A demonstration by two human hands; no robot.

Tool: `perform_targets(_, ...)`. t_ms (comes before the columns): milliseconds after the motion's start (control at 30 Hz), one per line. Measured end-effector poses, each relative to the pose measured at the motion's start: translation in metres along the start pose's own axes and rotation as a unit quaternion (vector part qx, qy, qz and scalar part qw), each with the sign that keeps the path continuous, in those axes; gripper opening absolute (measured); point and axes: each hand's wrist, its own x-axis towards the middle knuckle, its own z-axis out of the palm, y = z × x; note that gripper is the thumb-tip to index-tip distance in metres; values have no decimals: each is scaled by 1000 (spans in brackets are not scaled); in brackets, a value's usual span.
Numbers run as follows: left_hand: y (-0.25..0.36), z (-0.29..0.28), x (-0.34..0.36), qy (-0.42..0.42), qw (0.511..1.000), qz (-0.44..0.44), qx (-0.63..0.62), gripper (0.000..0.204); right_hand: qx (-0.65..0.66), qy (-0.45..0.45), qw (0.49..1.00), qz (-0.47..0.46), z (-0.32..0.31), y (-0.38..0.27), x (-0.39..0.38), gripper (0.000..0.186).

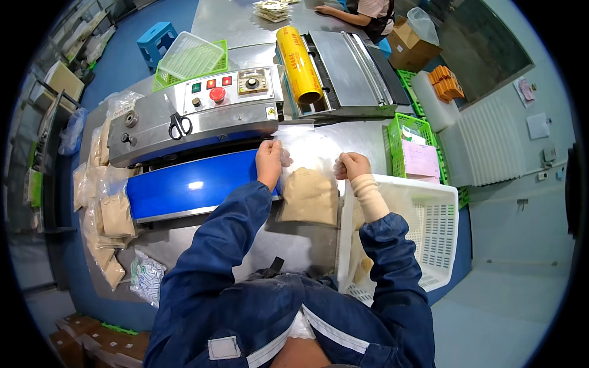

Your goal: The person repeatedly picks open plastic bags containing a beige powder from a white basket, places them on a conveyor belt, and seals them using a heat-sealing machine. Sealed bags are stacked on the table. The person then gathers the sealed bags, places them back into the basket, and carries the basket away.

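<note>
A clear plastic bag of beige powder (pixel 310 197) hangs or rests before me at the steel table, its filled part low and its clear top above. My left hand (pixel 269 163) pinches the top of the bag on one side, close to the right end of the blue conveyor belt (pixel 196 184). Its opposite top corner is in the closed fingers of my right hand (pixel 354 165), over the rim of a white plastic basket (pixel 438 236). Behind the belt stands a steel sealing machine (pixel 202 119) with buttons and a red knob. Black scissors (pixel 180 126) lie on it.
Filled powder bags (pixel 116 214) are piled left of the belt. A film wrapper with a yellow roll (pixel 299 67) stands at the back. A green basket (pixel 412 147) with papers is on the right. Across the table, another person's arm (pixel 343 15) rests near stacked packets (pixel 272 10).
</note>
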Motion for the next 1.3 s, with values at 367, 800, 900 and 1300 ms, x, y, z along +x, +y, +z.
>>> perform_targets(367,-1,-3,24,66,995,-62,-29,21,-53,2,999,13,10,-2,39,25)
perform_targets(800,1,-51,38,87,995,-28,-40,15,-68,-44,996,41,54,4,68,25)
perform_targets(900,5,-65,38,93,994,-31,-48,15,-78,-65,994,44,66,-1,70,24)
perform_targets(1300,30,-99,29,153,988,-2,-17,12,-81,-129,986,66,108,-6,71,27)
